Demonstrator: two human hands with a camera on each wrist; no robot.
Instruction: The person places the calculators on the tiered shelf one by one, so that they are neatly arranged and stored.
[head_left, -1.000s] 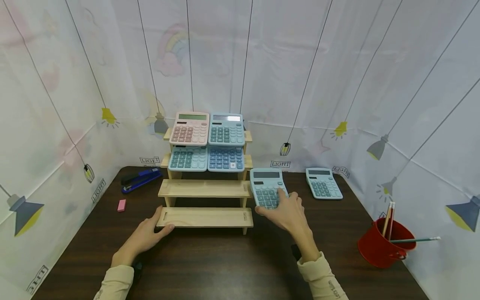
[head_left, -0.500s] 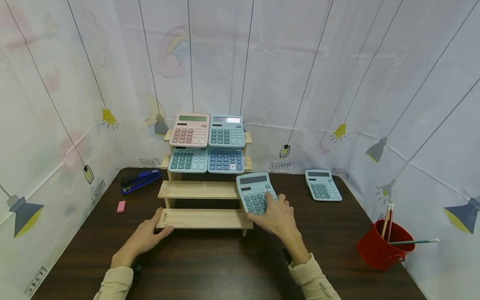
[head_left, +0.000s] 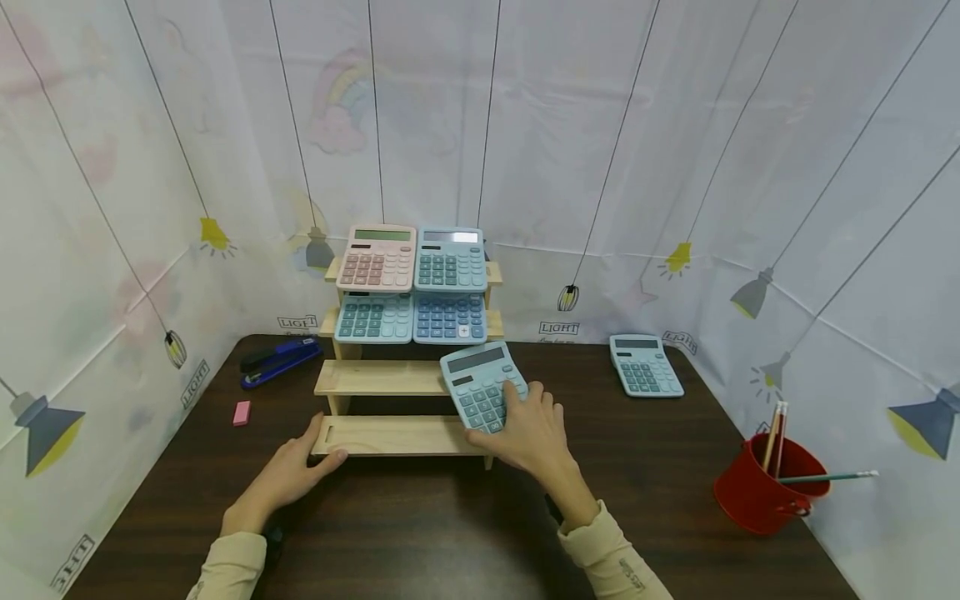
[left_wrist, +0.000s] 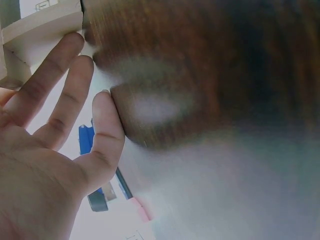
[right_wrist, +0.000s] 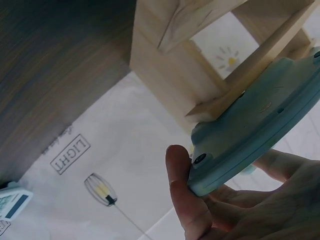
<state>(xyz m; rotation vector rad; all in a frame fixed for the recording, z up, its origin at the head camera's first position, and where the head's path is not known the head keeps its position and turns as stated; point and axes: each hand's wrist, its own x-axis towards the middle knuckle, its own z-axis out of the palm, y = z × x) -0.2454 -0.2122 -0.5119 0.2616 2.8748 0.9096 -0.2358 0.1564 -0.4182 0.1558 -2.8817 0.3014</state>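
Observation:
My right hand (head_left: 531,429) grips a light blue calculator (head_left: 474,372), tilted over the right end of a stepped wooden rack (head_left: 397,435). In the right wrist view the calculator's underside (right_wrist: 260,120) shows close to the rack's wood (right_wrist: 175,70). My left hand (head_left: 281,477) rests at the left end of the lowest step, its fingers fairly straight in the left wrist view. A pink calculator (head_left: 377,258) and a blue one (head_left: 451,260) lie on the top step. A pale green-blue calculator (head_left: 374,318) and a darker blue one (head_left: 451,319) lie on the second.
Another light blue calculator (head_left: 646,367) lies on the dark table (head_left: 420,533) at the back right. A red bucket (head_left: 765,496) with pencils stands at the right. At the left lie a blue stapler (head_left: 281,361) and a pink eraser (head_left: 242,413). Printed curtains enclose the table.
My right hand has carried the calculator leftward, from beside the rack to over its lower right steps, tilting it more. The left hand has stayed at the rack's end.

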